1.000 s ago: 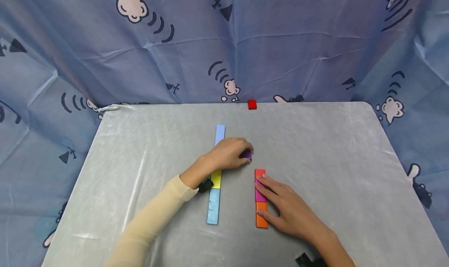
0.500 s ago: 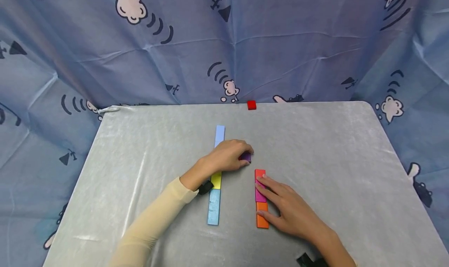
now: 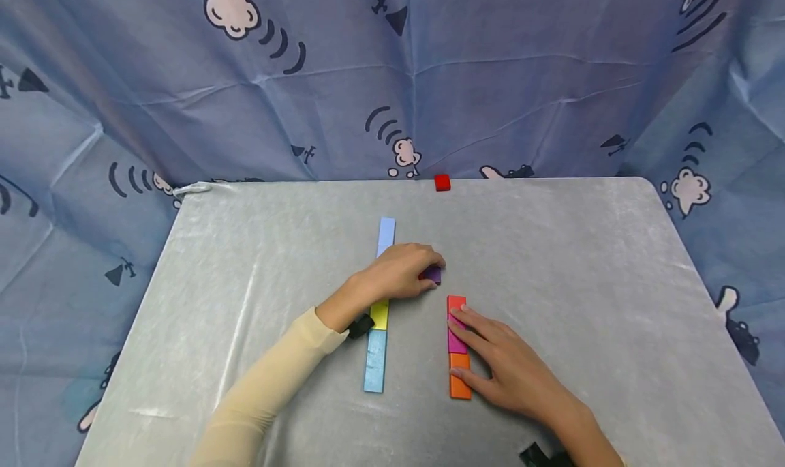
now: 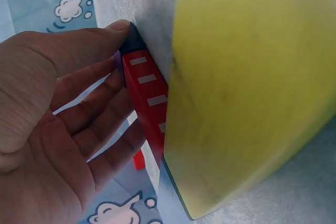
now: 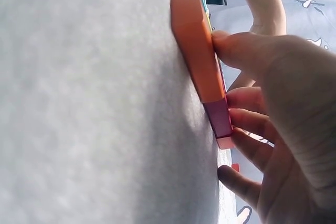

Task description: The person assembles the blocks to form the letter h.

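With its thumb and fingers, my left hand point(image 3: 397, 270) pinches a small purple block point(image 3: 433, 274); in the left wrist view its end point(image 4: 133, 39) looks dark blue. That hand reaches over a row of blocks: pale blue point(image 3: 386, 234) at the far end, yellow point(image 3: 379, 315) and light blue point(image 3: 375, 361) nearer. A red block with white marks point(image 4: 148, 93) shows beyond the yellow one in the left wrist view; the hand covers it in the head view. My right hand point(image 3: 509, 365) rests its fingertips on a magenta block point(image 3: 456, 337), its thumb on an orange block point(image 5: 197, 56).
A red block point(image 3: 456, 303) tops the shorter row, just beyond the magenta one. Another small red block point(image 3: 442, 183) sits at the table's far edge. The grey cloth-covered table point(image 3: 582, 269) is bordered by a blue patterned curtain point(image 3: 521, 78).
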`<state>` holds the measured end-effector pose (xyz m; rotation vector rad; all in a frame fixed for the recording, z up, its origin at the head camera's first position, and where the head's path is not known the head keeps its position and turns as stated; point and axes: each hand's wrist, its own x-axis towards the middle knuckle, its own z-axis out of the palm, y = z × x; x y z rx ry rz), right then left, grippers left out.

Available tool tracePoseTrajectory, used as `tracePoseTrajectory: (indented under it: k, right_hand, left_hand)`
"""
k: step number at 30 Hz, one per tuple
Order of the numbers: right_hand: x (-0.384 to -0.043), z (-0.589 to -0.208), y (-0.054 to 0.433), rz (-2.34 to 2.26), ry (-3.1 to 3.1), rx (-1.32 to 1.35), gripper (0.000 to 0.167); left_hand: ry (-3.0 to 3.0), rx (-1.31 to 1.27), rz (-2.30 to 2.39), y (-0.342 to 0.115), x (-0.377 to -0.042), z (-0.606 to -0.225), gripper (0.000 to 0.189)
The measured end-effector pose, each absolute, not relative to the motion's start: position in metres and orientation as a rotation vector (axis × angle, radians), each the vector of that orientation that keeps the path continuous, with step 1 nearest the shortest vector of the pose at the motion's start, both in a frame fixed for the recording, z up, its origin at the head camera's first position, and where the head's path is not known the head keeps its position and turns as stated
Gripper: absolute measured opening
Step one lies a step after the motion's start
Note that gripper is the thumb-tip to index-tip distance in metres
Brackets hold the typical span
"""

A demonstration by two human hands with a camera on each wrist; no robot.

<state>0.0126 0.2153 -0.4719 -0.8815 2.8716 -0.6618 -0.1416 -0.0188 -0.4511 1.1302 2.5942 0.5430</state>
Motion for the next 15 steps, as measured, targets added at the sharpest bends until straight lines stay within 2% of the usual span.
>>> tracePoseTrajectory:
  k: [15]
  right_hand:
    - [0.0113, -0.4715, 0.2156, -0.656, 2.848, -0.845, 0.074]
  left_hand:
    - [2.583, 1.128, 0.521, -0.0183, -0.1403, -0.4473, 0.031]
